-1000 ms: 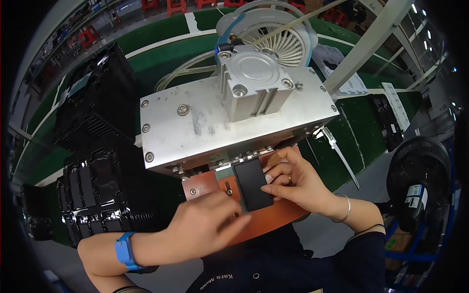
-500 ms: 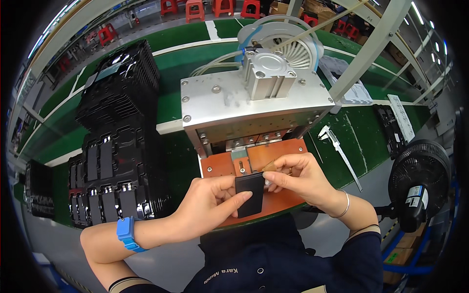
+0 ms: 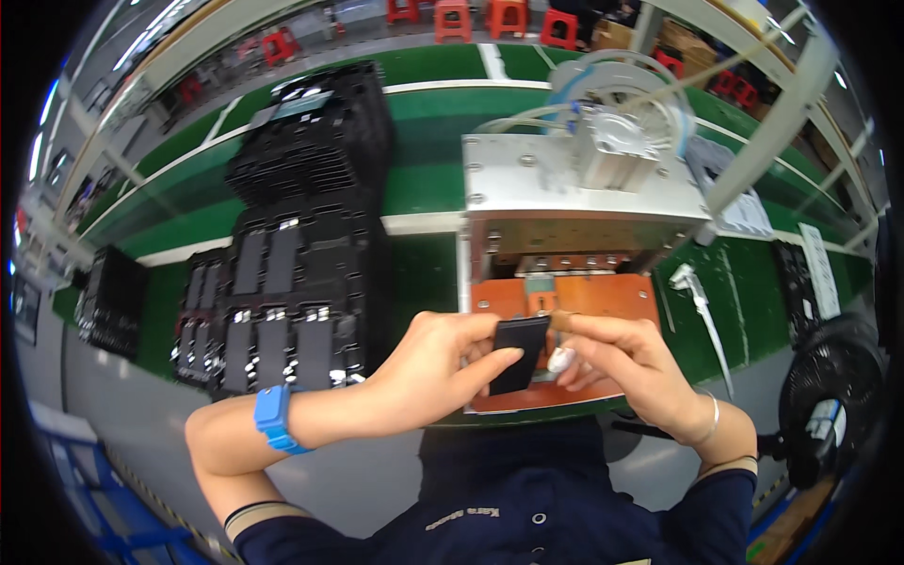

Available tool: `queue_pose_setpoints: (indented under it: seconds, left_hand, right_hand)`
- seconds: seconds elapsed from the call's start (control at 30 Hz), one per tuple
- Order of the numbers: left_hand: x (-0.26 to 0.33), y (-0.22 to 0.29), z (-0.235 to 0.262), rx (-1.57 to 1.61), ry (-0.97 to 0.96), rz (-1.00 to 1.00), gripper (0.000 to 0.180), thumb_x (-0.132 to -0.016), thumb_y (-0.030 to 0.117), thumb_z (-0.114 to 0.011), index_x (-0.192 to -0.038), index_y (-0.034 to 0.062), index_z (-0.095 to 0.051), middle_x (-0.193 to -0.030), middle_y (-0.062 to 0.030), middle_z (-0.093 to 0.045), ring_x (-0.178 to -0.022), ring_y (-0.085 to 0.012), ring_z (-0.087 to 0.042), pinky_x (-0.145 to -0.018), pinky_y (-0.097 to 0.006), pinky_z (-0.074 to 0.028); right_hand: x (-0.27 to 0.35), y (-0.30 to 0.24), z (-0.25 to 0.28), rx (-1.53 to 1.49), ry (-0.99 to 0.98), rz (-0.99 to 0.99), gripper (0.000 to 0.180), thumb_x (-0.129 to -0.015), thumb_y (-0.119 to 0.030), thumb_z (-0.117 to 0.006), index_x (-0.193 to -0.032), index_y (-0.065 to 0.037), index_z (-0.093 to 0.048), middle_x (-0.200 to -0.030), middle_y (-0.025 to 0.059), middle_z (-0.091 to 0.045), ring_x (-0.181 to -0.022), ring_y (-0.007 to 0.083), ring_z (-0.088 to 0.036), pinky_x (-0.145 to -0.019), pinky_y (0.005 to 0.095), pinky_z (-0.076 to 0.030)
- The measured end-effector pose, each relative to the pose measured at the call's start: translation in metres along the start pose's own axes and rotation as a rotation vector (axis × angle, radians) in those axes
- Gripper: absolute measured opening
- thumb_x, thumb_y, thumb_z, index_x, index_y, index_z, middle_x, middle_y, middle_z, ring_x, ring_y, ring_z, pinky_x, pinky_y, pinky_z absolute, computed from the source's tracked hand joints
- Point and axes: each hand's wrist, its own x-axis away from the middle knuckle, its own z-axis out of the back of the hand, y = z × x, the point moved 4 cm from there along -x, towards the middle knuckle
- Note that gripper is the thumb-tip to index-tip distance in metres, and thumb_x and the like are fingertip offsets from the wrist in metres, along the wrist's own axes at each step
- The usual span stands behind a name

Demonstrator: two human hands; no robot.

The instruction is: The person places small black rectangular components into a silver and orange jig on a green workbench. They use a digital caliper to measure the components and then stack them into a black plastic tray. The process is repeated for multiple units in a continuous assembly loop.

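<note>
A green-topped table [image 3: 428, 273] runs across the workshop before us, with red stools [image 3: 452, 21] on the floor beyond it. On the table stands a silver metal press [image 3: 537, 184], and an orange base plate [image 3: 621, 290] lies at its front. Just over the near part of that plate we see a flat black rectangular piece [image 3: 518, 356], tilted, in the grip of our left hand [image 3: 438, 363]: the thumb lies across its face and the fingers are bent behind it. Our right hand [image 3: 636, 363] is at the piece's upper right corner, fingers curled and thumb near the forefinger. A small brown bit [image 3: 559, 320] shows at its fingertips, with something small and white [image 3: 561, 361] just below; we cannot tell whether either is pinched. A blue band [image 3: 272, 410] circles our left wrist, a thin bracelet [image 3: 714, 419] our right. To the left sit black trays [image 3: 306, 169]; to the right of the press lies a caliper [image 3: 702, 301], and a black fan [image 3: 833, 381] stands near the table's right end.
</note>
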Motion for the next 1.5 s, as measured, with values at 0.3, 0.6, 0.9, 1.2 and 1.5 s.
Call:
queue_pose_setpoints:
  seconds: [0.3, 0.6, 0.9, 1.2, 1.5]
  left_hand:
    - [0.028, -0.029, 0.181, -0.128, 0.476, 0.233, 0.015, -0.087, 0.015, -0.071, -0.078, 0.0053, -0.065, -0.069, 0.0014, -0.063, -0.057, -0.003, -0.057, -0.05, -0.017, -0.044]
    - [0.022, -0.058, 0.2, -0.61, 0.579, 0.373, 0.035, -0.073, 0.027, -0.084, -0.069, 0.0005, -0.061, -0.059, -0.0069, -0.063, -0.052, -0.012, -0.063, -0.052, -0.025, -0.051]
    - [0.037, -0.071, 0.215, -0.957, 0.527, 0.475, 0.065, -0.063, 0.044, -0.084, -0.105, -0.0022, -0.067, -0.09, -0.019, -0.068, -0.083, -0.0286, -0.067, -0.074, -0.036, -0.053]
    - [0.025, -0.085, 0.22, -0.912, 0.415, 0.722, 0.08, -0.059, 0.055, -0.081, -0.11, -0.0042, -0.065, -0.105, -0.0226, -0.068, -0.101, -0.0332, -0.066, -0.09, -0.037, -0.051]
    - [0.025, -0.097, 0.231, -0.916, 0.456, 0.526, 0.066, -0.053, 0.059, -0.083, -0.073, 0.0002, -0.062, -0.07, -0.0148, -0.063, -0.068, -0.027, -0.061, -0.066, -0.037, -0.048]
  right_hand:
    - [0.006, 0.008, -0.013, 0.145, -0.311, 0.003, 0.033, -0.092, -0.008, -0.064, -0.124, -0.001, -0.062, -0.1, 0.0107, -0.072, -0.087, 0.0128, -0.069, -0.077, 0.0262, -0.055]
    - [-0.03, -0.023, -0.05, 0.534, -0.421, 0.471, 0.018, -0.085, -0.013, -0.073, -0.099, -0.004, -0.071, -0.089, 0.0093, -0.071, -0.078, 0.0185, -0.069, -0.065, 0.0286, -0.056]
    - [-0.112, -0.028, -0.158, 1.012, -0.359, 1.188, 0.023, -0.082, -0.024, -0.069, -0.096, -0.008, -0.061, -0.088, 0.0052, -0.056, -0.087, 0.0215, -0.061, -0.071, 0.0329, -0.053]
    - [-0.152, -0.032, -0.231, 1.26, -0.462, 1.377, 0.012, -0.079, -0.013, -0.063, -0.088, -0.007, -0.067, -0.085, 0.0028, -0.06, -0.089, 0.0201, -0.062, -0.067, 0.032, -0.053]
    - [-0.135, -0.025, -0.245, 1.393, -0.348, 1.8, 0.011, -0.079, -0.018, -0.061, -0.076, -0.008, -0.063, -0.073, -0.0013, -0.054, -0.077, 0.0124, -0.059, -0.058, 0.0271, -0.048]
